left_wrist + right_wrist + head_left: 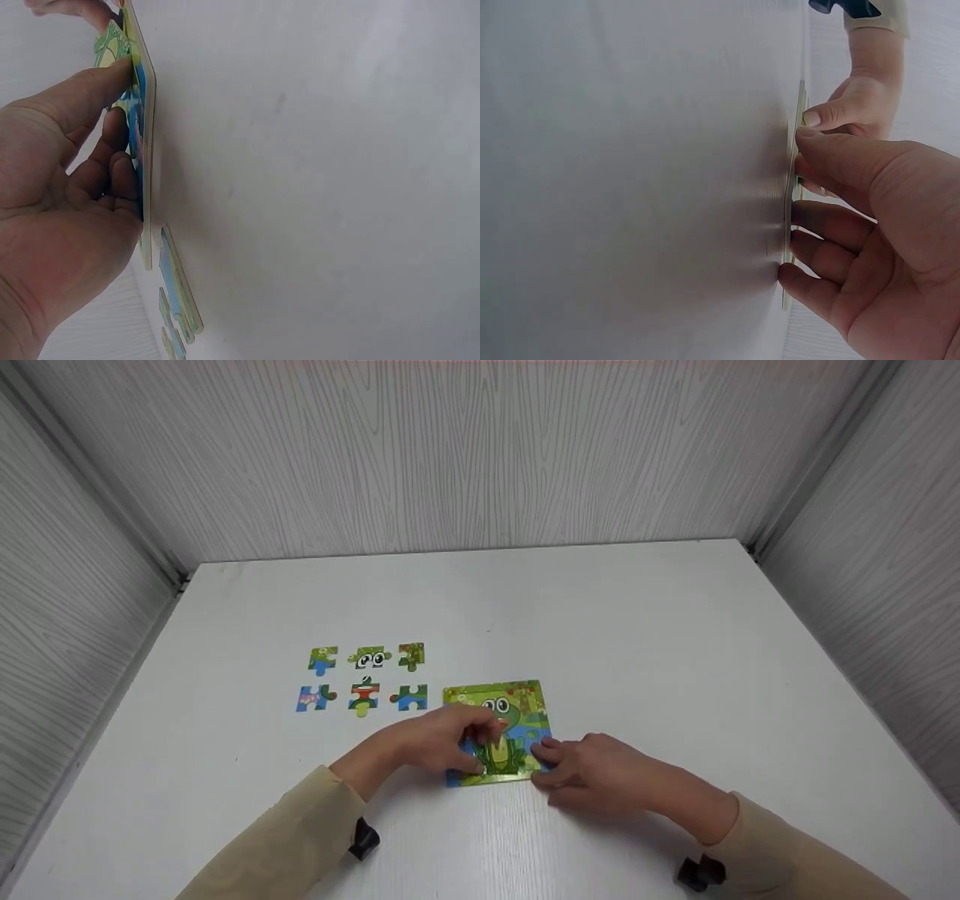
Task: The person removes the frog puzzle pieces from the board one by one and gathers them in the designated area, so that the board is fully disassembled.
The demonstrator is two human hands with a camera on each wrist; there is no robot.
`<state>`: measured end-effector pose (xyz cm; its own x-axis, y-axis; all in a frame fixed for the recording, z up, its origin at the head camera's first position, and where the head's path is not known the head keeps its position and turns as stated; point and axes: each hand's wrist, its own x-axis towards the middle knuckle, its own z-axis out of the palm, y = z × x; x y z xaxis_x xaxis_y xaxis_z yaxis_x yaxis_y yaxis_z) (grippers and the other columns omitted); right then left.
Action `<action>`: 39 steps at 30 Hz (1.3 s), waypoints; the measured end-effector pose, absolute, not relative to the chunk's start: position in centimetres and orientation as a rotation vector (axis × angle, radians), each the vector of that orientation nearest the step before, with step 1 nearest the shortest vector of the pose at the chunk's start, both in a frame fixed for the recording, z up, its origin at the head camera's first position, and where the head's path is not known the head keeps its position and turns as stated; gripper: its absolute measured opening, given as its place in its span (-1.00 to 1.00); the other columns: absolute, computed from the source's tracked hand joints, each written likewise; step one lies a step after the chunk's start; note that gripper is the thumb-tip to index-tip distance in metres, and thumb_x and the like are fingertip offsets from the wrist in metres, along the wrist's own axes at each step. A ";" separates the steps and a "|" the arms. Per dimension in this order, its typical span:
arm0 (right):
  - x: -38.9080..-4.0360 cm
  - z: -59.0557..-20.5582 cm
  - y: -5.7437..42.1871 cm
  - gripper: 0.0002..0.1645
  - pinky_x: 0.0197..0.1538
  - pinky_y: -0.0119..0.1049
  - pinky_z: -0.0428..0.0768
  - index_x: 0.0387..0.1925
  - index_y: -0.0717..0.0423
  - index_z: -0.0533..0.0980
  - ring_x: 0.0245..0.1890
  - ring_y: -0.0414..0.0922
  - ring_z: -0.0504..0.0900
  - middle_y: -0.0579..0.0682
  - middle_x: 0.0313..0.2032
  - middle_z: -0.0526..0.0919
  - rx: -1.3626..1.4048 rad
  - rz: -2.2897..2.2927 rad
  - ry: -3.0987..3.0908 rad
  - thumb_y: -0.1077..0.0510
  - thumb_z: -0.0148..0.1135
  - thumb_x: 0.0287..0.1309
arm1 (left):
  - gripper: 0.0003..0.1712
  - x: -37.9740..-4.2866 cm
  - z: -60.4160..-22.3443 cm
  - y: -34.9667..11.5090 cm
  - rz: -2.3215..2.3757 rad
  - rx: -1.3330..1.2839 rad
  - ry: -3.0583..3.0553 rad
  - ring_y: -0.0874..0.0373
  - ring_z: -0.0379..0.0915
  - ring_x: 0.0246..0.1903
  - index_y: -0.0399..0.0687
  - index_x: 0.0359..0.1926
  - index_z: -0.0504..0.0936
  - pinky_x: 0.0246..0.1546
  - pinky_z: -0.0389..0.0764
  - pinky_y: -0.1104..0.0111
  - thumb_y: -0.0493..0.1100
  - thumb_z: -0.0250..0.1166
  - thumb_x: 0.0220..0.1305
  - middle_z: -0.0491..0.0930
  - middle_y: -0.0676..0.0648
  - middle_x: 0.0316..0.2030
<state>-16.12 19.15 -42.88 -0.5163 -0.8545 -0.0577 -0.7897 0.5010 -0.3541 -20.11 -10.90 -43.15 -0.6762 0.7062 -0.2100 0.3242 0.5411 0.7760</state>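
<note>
A square frog puzzle board (532, 697) lies on the white table, a frog picture showing on it. My left hand (442, 735) reaches over its left side, with the thumb and forefinger bent down to the frog's body. In the left wrist view, that hand pinches a green and yellow puzzle piece (112, 46), which is tilted up from the board. My right hand (600, 772) holds the board's right edge near the front corner. In the right wrist view, its thumb (832, 150) and curled fingers lie along the edge.
Left of the board, several loose jigsaw pieces lie in two rows, among them one with the eyes (370, 659) and one with the red mouth (365, 696). Pale wood-grain panels enclose the table at the back (480, 457) and both sides.
</note>
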 end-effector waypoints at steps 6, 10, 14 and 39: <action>-16.1 -43.0 19.2 -0.66 -0.04 0.02 0.68 0.19 -0.12 0.74 0.27 0.14 0.63 0.18 0.35 0.57 -1.449 -0.389 2.533 0.04 0.34 0.46 | -0.64 -20.2 -43.1 -10.9 0.996 0.834 2.275 0.11 0.44 -0.09 0.04 0.04 0.64 0.03 0.51 0.24 -0.32 0.48 0.29 0.57 0.01 -0.13; -16.2 -43.0 19.2 -0.67 -0.07 0.05 0.69 0.17 -0.11 0.75 0.26 0.14 0.64 0.20 0.35 0.57 -1.482 -0.364 2.539 0.05 0.32 0.47 | -0.67 -20.2 -43.2 -10.9 0.995 0.817 2.286 0.10 0.45 -0.09 0.05 0.05 0.67 0.03 0.52 0.23 -0.29 0.46 0.30 0.60 0.02 -0.13; -16.2 -43.1 19.2 -0.66 -0.05 0.05 0.68 0.19 -0.10 0.74 0.28 0.14 0.63 0.20 0.35 0.56 -1.460 -0.398 2.531 0.05 0.32 0.47 | -0.70 -20.2 -43.2 -11.0 0.991 0.785 2.295 0.11 0.46 -0.09 0.11 0.04 0.70 0.03 0.52 0.22 -0.24 0.43 0.32 0.61 0.06 -0.13; -16.1 -42.9 19.2 -0.68 -0.01 0.07 0.66 0.16 -0.13 0.76 0.29 0.15 0.61 0.20 0.34 0.57 -1.397 -0.454 2.525 0.04 0.37 0.44 | -0.63 -20.4 -42.7 -11.4 1.100 0.776 2.339 0.11 0.48 -0.10 0.04 0.14 0.73 0.02 0.57 0.20 -0.28 0.30 0.34 0.65 0.09 -0.07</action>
